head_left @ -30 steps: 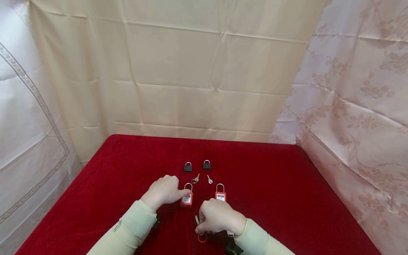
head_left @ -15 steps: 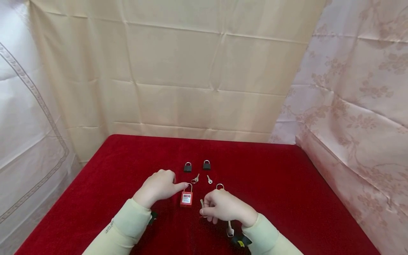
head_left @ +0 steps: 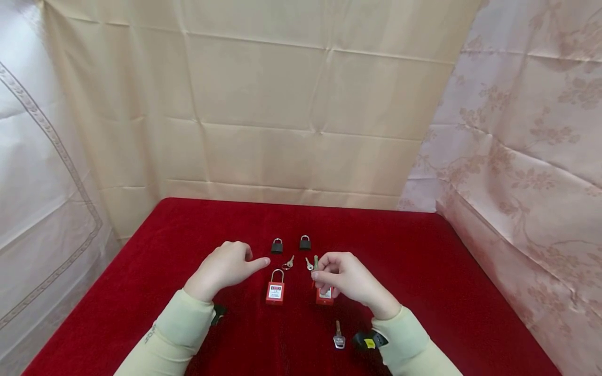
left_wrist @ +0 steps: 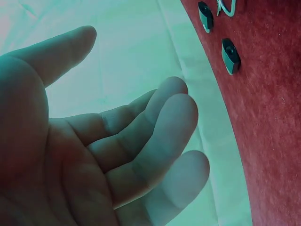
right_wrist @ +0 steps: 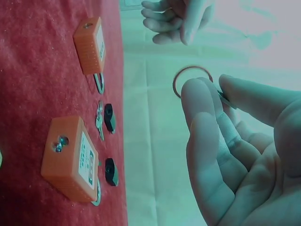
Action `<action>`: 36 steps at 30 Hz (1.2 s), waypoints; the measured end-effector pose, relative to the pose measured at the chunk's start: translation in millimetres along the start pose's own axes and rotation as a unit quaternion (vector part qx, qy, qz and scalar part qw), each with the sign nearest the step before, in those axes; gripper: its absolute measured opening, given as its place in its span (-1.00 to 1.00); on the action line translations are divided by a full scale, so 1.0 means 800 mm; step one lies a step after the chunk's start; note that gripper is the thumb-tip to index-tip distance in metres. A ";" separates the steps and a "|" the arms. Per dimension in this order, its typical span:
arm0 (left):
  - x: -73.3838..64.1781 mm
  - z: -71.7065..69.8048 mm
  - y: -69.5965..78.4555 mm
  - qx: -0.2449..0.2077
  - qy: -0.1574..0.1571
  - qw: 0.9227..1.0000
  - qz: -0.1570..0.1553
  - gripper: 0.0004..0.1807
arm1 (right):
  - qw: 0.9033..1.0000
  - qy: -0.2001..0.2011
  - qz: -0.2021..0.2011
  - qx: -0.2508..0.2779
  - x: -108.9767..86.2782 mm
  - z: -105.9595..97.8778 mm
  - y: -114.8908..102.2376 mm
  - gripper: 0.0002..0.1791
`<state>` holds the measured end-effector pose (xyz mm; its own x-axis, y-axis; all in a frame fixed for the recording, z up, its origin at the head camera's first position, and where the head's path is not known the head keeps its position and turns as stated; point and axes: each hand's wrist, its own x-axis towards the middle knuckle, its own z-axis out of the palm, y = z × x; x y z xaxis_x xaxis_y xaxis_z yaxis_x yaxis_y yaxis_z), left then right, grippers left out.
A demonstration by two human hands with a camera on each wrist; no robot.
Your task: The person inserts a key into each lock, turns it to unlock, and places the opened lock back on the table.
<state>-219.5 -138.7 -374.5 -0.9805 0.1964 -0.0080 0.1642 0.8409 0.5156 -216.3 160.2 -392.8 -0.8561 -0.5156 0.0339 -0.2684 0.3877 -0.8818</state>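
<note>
My right hand (head_left: 350, 279) pinches a key (head_left: 316, 261) between thumb and fingers, its blade pointing up, over the right red padlock (head_left: 324, 301). A thin red ring (right_wrist: 175, 84) shows beside those fingertips in the right wrist view. The left red padlock (head_left: 275, 292) lies with its shackle toward the far side and a white label facing up. Left of it, my left hand (head_left: 226, 271) hovers with nothing in it, thumb extended and fingers relaxed. In the right wrist view the keyhole of the nearer red padlock (right_wrist: 70, 165) is visible.
Two black padlocks (head_left: 277, 247) lie farther back on the red cloth (head_left: 400, 261). In front of them are a key on a small ring (head_left: 289, 262) and a single key (head_left: 309, 265). Another key (head_left: 339, 340) lies nearer me, beside my right wrist. Curtains surround the table.
My right hand has lifted the key with the red ring from the near cloth and carried it forward and right. My left hand has come off the left red padlock, moving back and left.
</note>
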 end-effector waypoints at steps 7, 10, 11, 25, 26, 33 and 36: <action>0.007 0.005 -0.001 -0.025 0.029 0.999 0.009 -0.55 | 1.000 0.023 -0.009 0.006 0.002 -0.006 0.001 -0.87; 0.012 0.010 0.001 -0.036 0.040 0.998 0.010 -0.50 | 0.999 0.039 -0.012 0.026 0.004 -0.010 0.003 -0.87; 0.014 0.012 0.003 -0.037 0.039 0.999 0.009 -0.50 | 0.998 0.044 -0.012 0.035 0.005 -0.011 0.004 -0.86; 0.032 0.041 0.026 0.019 -0.030 0.999 0.032 -0.47 | 0.992 0.078 0.009 0.102 0.004 -0.023 0.011 -0.80; 0.033 0.043 0.027 0.026 -0.038 0.998 0.030 -0.46 | 0.992 0.079 0.009 0.103 0.004 -0.024 0.012 -0.81; 0.034 0.053 0.029 0.065 -0.092 0.994 0.010 -0.51 | 0.991 0.089 0.011 0.101 0.005 -0.029 0.017 -0.82; 0.034 0.056 0.030 0.068 -0.110 0.992 0.007 -0.54 | 0.991 0.088 0.009 0.103 0.006 -0.032 0.020 -0.81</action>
<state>-237.4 -90.5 -400.9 -0.9333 0.3009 -0.1958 0.2054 0.8949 0.3961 -235.7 183.4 -394.5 -0.9289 -0.3610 0.0825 -0.1717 0.2225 -0.9597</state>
